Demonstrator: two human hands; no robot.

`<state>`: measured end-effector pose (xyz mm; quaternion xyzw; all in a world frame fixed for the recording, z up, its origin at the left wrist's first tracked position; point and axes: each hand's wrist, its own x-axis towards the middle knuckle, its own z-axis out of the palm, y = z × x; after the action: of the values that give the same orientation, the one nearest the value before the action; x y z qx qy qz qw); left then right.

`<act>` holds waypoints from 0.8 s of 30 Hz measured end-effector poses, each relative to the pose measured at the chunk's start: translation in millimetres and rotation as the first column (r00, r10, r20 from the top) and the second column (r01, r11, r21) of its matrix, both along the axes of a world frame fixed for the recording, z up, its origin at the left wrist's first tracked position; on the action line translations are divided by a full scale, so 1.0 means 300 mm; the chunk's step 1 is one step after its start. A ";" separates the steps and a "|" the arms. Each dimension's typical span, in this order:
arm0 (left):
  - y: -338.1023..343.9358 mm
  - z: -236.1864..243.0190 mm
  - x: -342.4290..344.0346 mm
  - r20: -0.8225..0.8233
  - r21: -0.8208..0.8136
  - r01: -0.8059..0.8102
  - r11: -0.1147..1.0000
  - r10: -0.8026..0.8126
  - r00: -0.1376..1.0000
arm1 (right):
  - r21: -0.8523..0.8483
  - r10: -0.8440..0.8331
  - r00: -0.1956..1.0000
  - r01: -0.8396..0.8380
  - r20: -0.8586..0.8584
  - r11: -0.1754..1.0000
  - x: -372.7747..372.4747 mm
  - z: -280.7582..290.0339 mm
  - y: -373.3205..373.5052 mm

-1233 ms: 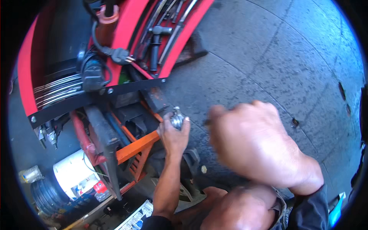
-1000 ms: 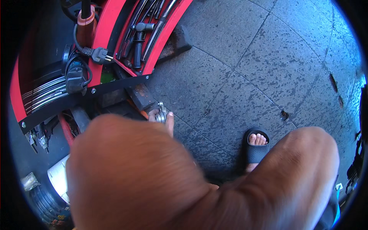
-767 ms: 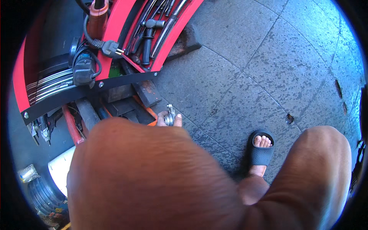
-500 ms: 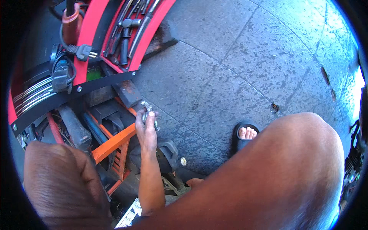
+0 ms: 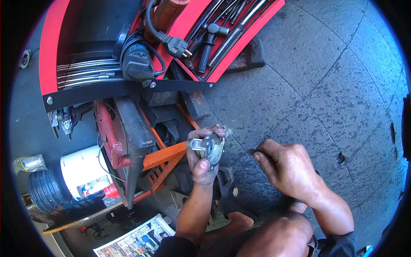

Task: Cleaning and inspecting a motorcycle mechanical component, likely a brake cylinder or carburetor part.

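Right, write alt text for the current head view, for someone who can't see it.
A bare left hand grips a round grey metal part, while the bare right hand, curled, its contents unclear, hangs beside it above dark grey floor tiles. At upper left, a red-and-black tool tray holds slim silvery tools.

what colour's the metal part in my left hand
Silvery grey; the metal part shows in the head view.

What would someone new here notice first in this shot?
Probably the bright red and black tool rack at the upper left, holding metal tools, with a dark plug lying across it. Next, near the middle, the silvery metal part held in the left hand, with an orange bar just to its lower left.
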<state>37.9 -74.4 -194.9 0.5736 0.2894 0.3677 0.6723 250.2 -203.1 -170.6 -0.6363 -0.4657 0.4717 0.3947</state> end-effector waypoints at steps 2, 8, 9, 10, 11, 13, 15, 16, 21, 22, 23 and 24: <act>0.006 0.022 0.006 0.055 0.006 0.054 0.998 -0.055 0.997 | -0.024 -0.047 0.990 0.044 -0.133 0.999 -0.037 -0.011 -0.004; -0.011 0.076 0.023 0.019 0.037 0.080 0.996 -0.081 0.997 | 0.137 -0.053 0.980 0.081 -0.194 0.987 -0.099 0.028 0.074; -0.023 0.081 0.025 0.013 0.021 0.063 0.998 -0.064 0.998 | 0.170 -0.049 0.983 0.080 -0.179 0.982 -0.107 0.029 0.085; -0.034 0.085 0.027 0.008 0.003 0.046 0.999 -0.046 0.999 | 0.165 -0.048 0.986 0.075 -0.159 0.983 -0.116 0.030 0.096; -0.043 0.089 0.028 0.003 -0.017 0.028 0.999 -0.028 1.000 | 0.168 -0.028 0.991 0.050 -0.128 0.984 -0.121 0.030 0.102; -0.047 0.096 0.029 -0.013 0.011 0.022 1.000 -0.022 1.000 | 0.165 0.019 0.997 -0.006 -0.076 0.986 -0.127 0.032 0.111; -0.049 0.102 0.029 -0.034 0.042 0.021 0.999 -0.019 0.999 | 0.184 0.021 0.999 -0.015 -0.028 0.983 -0.134 0.039 0.118; -0.049 0.104 0.029 -0.034 0.067 0.020 0.998 -0.018 0.999 | 0.193 0.020 1.000 -0.019 -0.004 0.981 -0.137 0.044 0.120; -0.059 0.104 0.034 -0.056 0.196 0.005 0.981 0.007 0.998 | 0.162 0.012 1.000 -0.016 0.026 0.987 -0.155 0.067 0.119; -0.066 0.103 0.035 -0.105 0.258 -0.020 0.966 0.048 0.993 | 0.138 0.040 0.999 -0.044 0.032 0.989 -0.157 0.070 0.118; -0.066 0.102 0.036 -0.104 0.281 -0.011 0.960 0.042 0.994 | 0.137 0.036 0.999 -0.038 0.019 0.990 -0.159 0.072 0.116; -0.066 0.100 0.036 -0.100 0.313 -0.002 0.950 0.035 0.994 | 0.129 0.036 0.999 -0.037 0.009 0.991 -0.160 0.074 0.114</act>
<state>48.9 -94.1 -165.0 0.6886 0.2678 0.3847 0.5532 202.3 -168.9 -148.5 -0.6025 -0.5082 0.4456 0.4245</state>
